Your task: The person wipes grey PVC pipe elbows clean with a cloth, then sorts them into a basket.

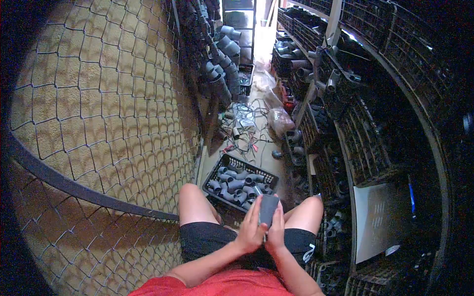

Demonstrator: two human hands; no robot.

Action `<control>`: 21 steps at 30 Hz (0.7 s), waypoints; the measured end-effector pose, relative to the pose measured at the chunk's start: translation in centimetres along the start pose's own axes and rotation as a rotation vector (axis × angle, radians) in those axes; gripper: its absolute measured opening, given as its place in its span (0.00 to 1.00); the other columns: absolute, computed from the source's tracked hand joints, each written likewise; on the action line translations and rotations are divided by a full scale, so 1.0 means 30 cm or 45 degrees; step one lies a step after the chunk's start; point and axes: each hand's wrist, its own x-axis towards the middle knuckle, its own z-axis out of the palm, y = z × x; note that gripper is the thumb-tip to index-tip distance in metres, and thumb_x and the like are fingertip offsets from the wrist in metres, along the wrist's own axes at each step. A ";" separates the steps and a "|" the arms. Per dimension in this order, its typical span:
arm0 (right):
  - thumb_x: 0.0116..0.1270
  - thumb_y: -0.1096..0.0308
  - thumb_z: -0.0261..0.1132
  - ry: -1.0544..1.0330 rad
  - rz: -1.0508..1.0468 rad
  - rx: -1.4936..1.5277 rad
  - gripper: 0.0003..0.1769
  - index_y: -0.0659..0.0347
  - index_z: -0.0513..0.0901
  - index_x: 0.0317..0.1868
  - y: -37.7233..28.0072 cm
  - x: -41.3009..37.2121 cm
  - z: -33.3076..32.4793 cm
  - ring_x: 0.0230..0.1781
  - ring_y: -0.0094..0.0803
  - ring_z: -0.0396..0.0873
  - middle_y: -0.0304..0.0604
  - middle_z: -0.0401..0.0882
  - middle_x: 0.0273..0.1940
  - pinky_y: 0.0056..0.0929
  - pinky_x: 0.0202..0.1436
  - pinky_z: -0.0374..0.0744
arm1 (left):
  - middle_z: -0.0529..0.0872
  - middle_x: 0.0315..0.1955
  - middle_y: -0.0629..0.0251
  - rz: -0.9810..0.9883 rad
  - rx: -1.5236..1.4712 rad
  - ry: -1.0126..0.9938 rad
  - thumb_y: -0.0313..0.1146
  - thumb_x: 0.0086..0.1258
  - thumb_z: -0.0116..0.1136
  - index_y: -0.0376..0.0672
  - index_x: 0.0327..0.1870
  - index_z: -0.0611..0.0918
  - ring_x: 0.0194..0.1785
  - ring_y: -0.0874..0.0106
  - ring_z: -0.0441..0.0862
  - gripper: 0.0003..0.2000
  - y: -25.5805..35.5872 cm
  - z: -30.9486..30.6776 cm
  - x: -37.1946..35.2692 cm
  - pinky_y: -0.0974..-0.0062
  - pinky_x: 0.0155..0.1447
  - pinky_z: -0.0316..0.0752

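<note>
A dark grey cylindrical pipe piece [268, 209] is held upright between my two hands, above my lap. My left hand [252, 229] presses on its left side, and my right hand [276, 228] is wrapped along its right side. Just beyond them on the floor sits a black plastic crate [223, 161] with many grey curved pipe fittings [239, 184] inside. A thin light-coloured rod or edge shows beside the top of the held piece; what it is cannot be made out.
Chain-link fence [103, 116] runs along the left. Shelves with black crates [363, 135] line the right. Grey fittings [228, 47] are stacked farther back at left. Tangled cables [247, 133] and plastic bags [280, 121] lie on the floor ahead. A white panel [371, 222] stands at right.
</note>
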 end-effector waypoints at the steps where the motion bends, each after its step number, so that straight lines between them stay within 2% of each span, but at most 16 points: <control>1: 0.81 0.57 0.42 0.003 0.034 0.128 0.25 0.57 0.62 0.72 -0.002 -0.021 0.014 0.67 0.34 0.66 0.45 0.66 0.67 0.33 0.71 0.65 | 0.56 0.72 0.35 -0.013 -0.006 -0.038 0.56 0.79 0.33 0.24 0.74 0.51 0.75 0.43 0.57 0.39 -0.017 -0.041 0.029 0.58 0.77 0.52; 3: 0.80 0.57 0.43 0.007 0.067 0.253 0.25 0.56 0.60 0.72 -0.016 -0.036 0.016 0.68 0.36 0.65 0.45 0.65 0.69 0.35 0.72 0.64 | 0.58 0.72 0.36 -0.025 -0.016 -0.077 0.55 0.80 0.34 0.25 0.74 0.53 0.74 0.43 0.59 0.38 -0.022 -0.066 0.059 0.58 0.76 0.54; 5: 0.78 0.64 0.44 -0.019 0.161 0.455 0.26 0.55 0.56 0.75 -0.042 -0.029 -0.009 0.68 0.37 0.65 0.46 0.64 0.69 0.37 0.72 0.63 | 0.61 0.71 0.38 0.014 0.102 -0.160 0.50 0.80 0.38 0.27 0.74 0.55 0.73 0.43 0.61 0.34 -0.006 -0.065 0.066 0.58 0.75 0.55; 6: 0.77 0.66 0.46 0.007 0.211 0.556 0.27 0.53 0.57 0.74 -0.060 -0.022 -0.020 0.67 0.37 0.67 0.45 0.66 0.67 0.37 0.71 0.65 | 0.58 0.72 0.37 0.108 0.139 -0.215 0.45 0.76 0.46 0.29 0.75 0.55 0.75 0.43 0.57 0.34 0.005 -0.051 0.051 0.57 0.76 0.54; 7: 0.78 0.62 0.49 -0.013 0.266 0.566 0.24 0.52 0.60 0.72 -0.065 -0.011 -0.042 0.65 0.36 0.69 0.43 0.68 0.64 0.38 0.69 0.68 | 0.54 0.74 0.36 0.212 0.127 -0.299 0.38 0.70 0.52 0.29 0.75 0.54 0.77 0.43 0.52 0.36 0.026 -0.041 0.036 0.57 0.78 0.52; 9: 0.79 0.55 0.50 -0.067 0.317 0.478 0.23 0.53 0.62 0.69 -0.102 0.008 -0.070 0.65 0.36 0.70 0.42 0.71 0.62 0.38 0.66 0.71 | 0.51 0.74 0.35 0.279 0.024 -0.392 0.30 0.63 0.54 0.29 0.74 0.55 0.78 0.43 0.48 0.38 0.047 -0.044 0.032 0.55 0.79 0.49; 10: 0.79 0.49 0.48 -0.039 0.431 0.577 0.25 0.54 0.65 0.68 -0.081 0.017 -0.085 0.65 0.36 0.70 0.42 0.72 0.62 0.39 0.67 0.70 | 0.51 0.74 0.35 0.281 0.022 -0.397 0.30 0.63 0.54 0.29 0.74 0.55 0.78 0.43 0.48 0.38 0.040 -0.046 0.039 0.55 0.79 0.49; 12: 0.79 0.48 0.48 -0.035 0.517 0.703 0.26 0.55 0.65 0.68 -0.108 -0.003 -0.054 0.65 0.36 0.70 0.42 0.72 0.63 0.40 0.68 0.69 | 0.52 0.74 0.35 0.324 0.085 -0.399 0.23 0.59 0.53 0.29 0.74 0.56 0.78 0.43 0.49 0.38 0.014 -0.060 0.068 0.54 0.79 0.49; 13: 0.79 0.48 0.47 -0.039 0.604 0.825 0.26 0.55 0.66 0.68 -0.115 -0.014 -0.038 0.65 0.36 0.70 0.42 0.72 0.63 0.40 0.69 0.67 | 0.58 0.72 0.36 0.309 0.128 -0.400 0.21 0.56 0.58 0.31 0.73 0.59 0.75 0.44 0.58 0.39 0.003 -0.073 0.083 0.56 0.76 0.59; 14: 0.79 0.47 0.47 -0.031 0.653 0.755 0.28 0.56 0.67 0.69 -0.107 -0.024 -0.035 0.66 0.36 0.69 0.41 0.71 0.65 0.41 0.72 0.64 | 0.61 0.71 0.37 0.277 0.159 -0.364 0.22 0.55 0.61 0.31 0.72 0.61 0.73 0.45 0.63 0.39 0.001 -0.088 0.093 0.59 0.73 0.64; 15: 0.78 0.48 0.51 -0.069 0.513 0.619 0.29 0.57 0.65 0.70 -0.084 -0.034 -0.023 0.69 0.35 0.66 0.40 0.70 0.67 0.40 0.75 0.59 | 0.65 0.69 0.39 0.247 0.192 -0.325 0.24 0.55 0.63 0.31 0.71 0.63 0.70 0.47 0.68 0.39 0.001 -0.096 0.102 0.61 0.70 0.69; 16: 0.77 0.50 0.51 -0.078 0.481 0.645 0.28 0.57 0.65 0.70 -0.047 -0.043 -0.022 0.69 0.34 0.65 0.40 0.70 0.66 0.40 0.75 0.58 | 0.75 0.62 0.43 0.273 0.311 -0.164 0.27 0.55 0.67 0.32 0.68 0.68 0.61 0.51 0.78 0.36 -0.011 -0.090 0.103 0.65 0.62 0.77; 17: 0.77 0.52 0.51 -0.085 0.451 0.671 0.27 0.57 0.66 0.70 -0.026 -0.046 -0.018 0.69 0.33 0.65 0.40 0.70 0.66 0.41 0.75 0.57 | 0.75 0.62 0.43 0.269 0.313 -0.164 0.27 0.55 0.67 0.32 0.68 0.68 0.61 0.51 0.78 0.36 -0.027 -0.090 0.093 0.65 0.62 0.77; 19: 0.76 0.53 0.53 -0.017 0.399 0.554 0.26 0.58 0.67 0.68 -0.013 -0.016 -0.042 0.64 0.34 0.68 0.41 0.72 0.63 0.40 0.72 0.61 | 0.83 0.54 0.47 0.167 0.390 -0.177 0.28 0.57 0.65 0.35 0.64 0.74 0.55 0.55 0.83 0.30 -0.067 -0.089 0.065 0.64 0.56 0.80; 20: 0.75 0.54 0.55 0.142 0.383 0.555 0.26 0.58 0.67 0.68 -0.023 0.013 -0.044 0.62 0.35 0.70 0.42 0.72 0.62 0.39 0.69 0.64 | 0.86 0.47 0.51 0.236 0.412 -0.184 0.28 0.59 0.63 0.38 0.60 0.77 0.48 0.56 0.86 0.25 -0.071 -0.081 0.060 0.64 0.50 0.82; 21: 0.75 0.54 0.57 0.302 0.365 0.553 0.26 0.58 0.67 0.67 -0.031 0.038 -0.042 0.59 0.35 0.71 0.43 0.73 0.61 0.38 0.67 0.66 | 0.85 0.51 0.50 0.103 0.486 -0.310 0.28 0.55 0.67 0.39 0.59 0.78 0.50 0.56 0.86 0.26 -0.058 -0.073 0.031 0.64 0.52 0.81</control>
